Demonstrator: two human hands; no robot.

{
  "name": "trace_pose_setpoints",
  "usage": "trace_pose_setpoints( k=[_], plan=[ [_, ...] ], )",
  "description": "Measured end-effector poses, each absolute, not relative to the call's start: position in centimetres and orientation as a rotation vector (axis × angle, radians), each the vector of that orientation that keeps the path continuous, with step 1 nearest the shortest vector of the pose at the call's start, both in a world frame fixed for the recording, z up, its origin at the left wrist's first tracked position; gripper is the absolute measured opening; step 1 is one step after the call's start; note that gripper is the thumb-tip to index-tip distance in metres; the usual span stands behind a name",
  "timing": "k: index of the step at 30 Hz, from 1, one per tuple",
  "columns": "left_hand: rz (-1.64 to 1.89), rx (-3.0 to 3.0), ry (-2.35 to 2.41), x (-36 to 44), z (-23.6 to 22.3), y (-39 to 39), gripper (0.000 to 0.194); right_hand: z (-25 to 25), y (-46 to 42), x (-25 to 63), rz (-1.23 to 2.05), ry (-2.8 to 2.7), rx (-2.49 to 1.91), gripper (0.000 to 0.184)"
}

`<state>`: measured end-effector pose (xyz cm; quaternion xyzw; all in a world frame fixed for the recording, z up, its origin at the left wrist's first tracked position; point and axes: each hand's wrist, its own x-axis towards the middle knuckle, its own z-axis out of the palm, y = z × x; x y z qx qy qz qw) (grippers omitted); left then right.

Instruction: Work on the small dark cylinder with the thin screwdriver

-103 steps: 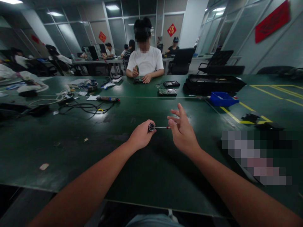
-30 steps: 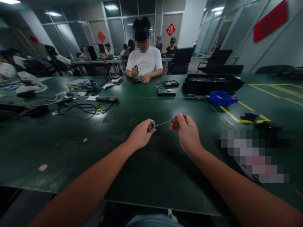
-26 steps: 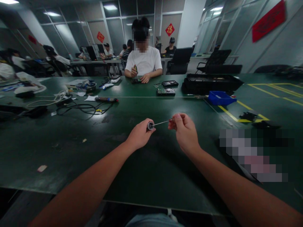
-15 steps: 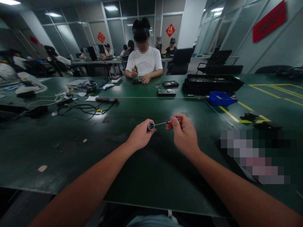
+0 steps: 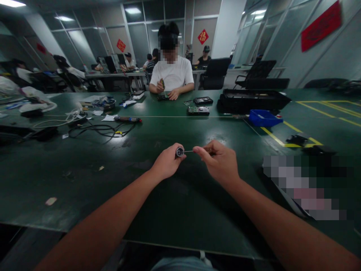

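Grip on my left hand is wrapped around a dark cylinder, round end facing my camera, and the right hand has its fingers curled around a thin-shafted screwdriver. From my end the shaft runs across to the cylinder's end, but I can't tell if the tip's inside. Both sit mid-view over the green counter. Past them: a hard drive, a blue bin, plus someone in a white shirt opposite.
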<state>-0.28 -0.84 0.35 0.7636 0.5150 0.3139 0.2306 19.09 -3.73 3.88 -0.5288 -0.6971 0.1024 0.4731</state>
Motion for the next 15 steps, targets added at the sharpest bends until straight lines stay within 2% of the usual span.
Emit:
trace_pose_setpoints(
  k=[15],
  plan=[
    [0.850, 2.113, 1.412, -0.18, 0.83, -0.94, 0.014, 4.15, -4.39, 18.82, 0.275, -1.929, -1.075, 0.010]
  ],
)
